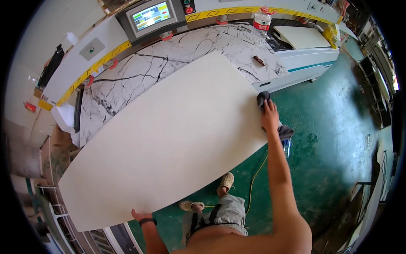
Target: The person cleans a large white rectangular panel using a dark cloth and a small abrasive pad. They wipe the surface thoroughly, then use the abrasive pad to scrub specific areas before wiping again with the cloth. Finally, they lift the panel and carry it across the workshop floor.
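Observation:
A large plain white board (pixel 160 139) lies slantwise before me, its far part over a marble-patterned panel (pixel 148 67). At the board's near left edge, my left hand (pixel 141 215) grips it, thumb on top and the other fingers hidden beneath. My right hand (pixel 270 116) is closed on a dark grey cloth (pixel 263 99) at the board's right-hand end. Part of that cloth sticks out past the far side of the hand and part hangs below the palm.
Behind the panel runs a machine with a lit screen (pixel 152 16) and a yellow striped strip (pixel 203 16). A clear bottle (pixel 261 26) and a small brown object (pixel 259 61) sit on the panel. A yellow cable (pixel 255 180) crosses the green floor (pixel 325 148) near my feet.

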The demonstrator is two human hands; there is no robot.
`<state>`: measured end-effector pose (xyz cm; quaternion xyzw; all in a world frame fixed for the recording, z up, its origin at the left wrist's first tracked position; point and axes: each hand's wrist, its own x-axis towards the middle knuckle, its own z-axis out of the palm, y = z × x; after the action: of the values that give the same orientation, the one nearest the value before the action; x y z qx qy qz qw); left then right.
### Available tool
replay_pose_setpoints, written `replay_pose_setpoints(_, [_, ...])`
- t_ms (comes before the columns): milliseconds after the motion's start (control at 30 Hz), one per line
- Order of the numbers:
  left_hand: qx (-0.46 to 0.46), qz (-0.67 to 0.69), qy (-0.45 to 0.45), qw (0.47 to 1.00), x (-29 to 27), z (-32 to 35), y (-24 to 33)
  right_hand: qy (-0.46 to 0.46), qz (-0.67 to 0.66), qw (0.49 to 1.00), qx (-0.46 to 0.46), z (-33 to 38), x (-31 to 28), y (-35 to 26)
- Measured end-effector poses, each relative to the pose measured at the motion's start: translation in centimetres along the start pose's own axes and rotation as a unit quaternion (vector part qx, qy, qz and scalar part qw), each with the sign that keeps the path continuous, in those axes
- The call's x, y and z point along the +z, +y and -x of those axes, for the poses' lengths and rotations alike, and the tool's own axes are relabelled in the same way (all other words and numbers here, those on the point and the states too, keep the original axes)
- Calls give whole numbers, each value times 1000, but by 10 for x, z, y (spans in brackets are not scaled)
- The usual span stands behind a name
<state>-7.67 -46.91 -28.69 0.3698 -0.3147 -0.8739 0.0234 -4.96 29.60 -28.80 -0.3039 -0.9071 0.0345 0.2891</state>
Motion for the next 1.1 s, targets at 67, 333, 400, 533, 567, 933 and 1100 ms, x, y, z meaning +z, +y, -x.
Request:
replay_pose_setpoints(67, [2,10,2,1000,-7,-1,4,-46,-65,996,-27,57,-19,-66])
replay_pose_setpoints(333, [-167,50,51,983,-11,29,39,-232,-379,877,-183,342,-42,-566])
replay_pose_setpoints(400, [-172,90,-30,980,-46,13,64,-294,-360,756,-462,376,-71,-626])
replay_pose_setpoints(533, [-125,73,-323,935,-138,-61,180,-240,-338,823,-388,314,-17,-561])
replay_pose_setpoints(567, [-38,33,-151,987,-159,-76,218,-267,-245,852,-379,270,-14,-526])
replay_pose_setpoints(933, [-34,-75,234,969,-168,-85,329,-96,-47,994,-30,-24,153,-496])
replay_pose_setpoints(1100, [-88,-4,217,972,-178,-99,334,-145,-300,917,-218,181,125,-868])
